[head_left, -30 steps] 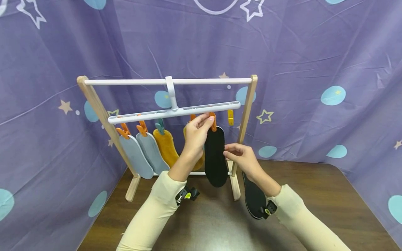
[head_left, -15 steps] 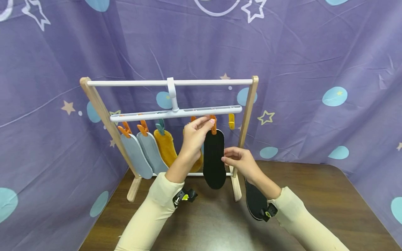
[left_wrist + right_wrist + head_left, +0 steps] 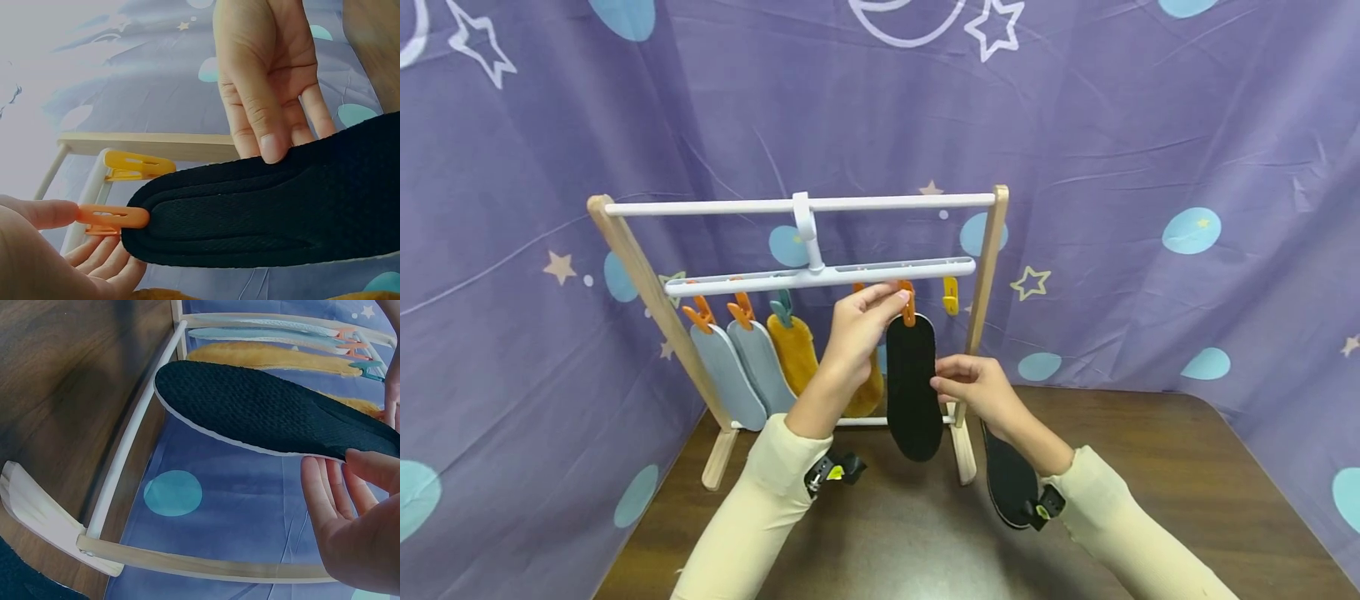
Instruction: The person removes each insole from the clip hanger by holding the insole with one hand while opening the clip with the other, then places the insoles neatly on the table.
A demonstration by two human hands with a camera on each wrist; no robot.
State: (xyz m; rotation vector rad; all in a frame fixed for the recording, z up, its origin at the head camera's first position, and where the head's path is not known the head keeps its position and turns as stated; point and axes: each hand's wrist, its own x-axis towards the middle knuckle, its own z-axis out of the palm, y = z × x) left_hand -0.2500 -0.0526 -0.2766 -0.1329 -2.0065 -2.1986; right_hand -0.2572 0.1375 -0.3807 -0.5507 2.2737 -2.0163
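Note:
A black insole (image 3: 913,392) hangs toe-down below an orange clothespin (image 3: 908,307) on the white hanger (image 3: 887,272). My left hand (image 3: 855,332) pinches that clothespin between thumb and fingers; in the left wrist view its tip overlaps the insole's heel end. With thumb and fingertips, my right hand (image 3: 973,386) holds the insole's right edge. The right wrist view shows its pale rim and textured dark face. A second black insole (image 3: 1011,479) lies on the table, partly covered by my right forearm. The yellow clothespin (image 3: 951,295) at the hanger's right end holds nothing.
The hanger hooks over the white rod of a wooden rack (image 3: 988,275). Left of my hands hang two grey-blue insoles (image 3: 727,375) and a mustard insole (image 3: 795,354). Another mustard insole (image 3: 867,392) hangs behind my left hand. A purple curtain (image 3: 1112,167) stands behind the brown table (image 3: 1135,475).
The hanger's right end has sunk, so the bar tilts less. The black insole and both hands have moved slightly down, with the same grips kept.

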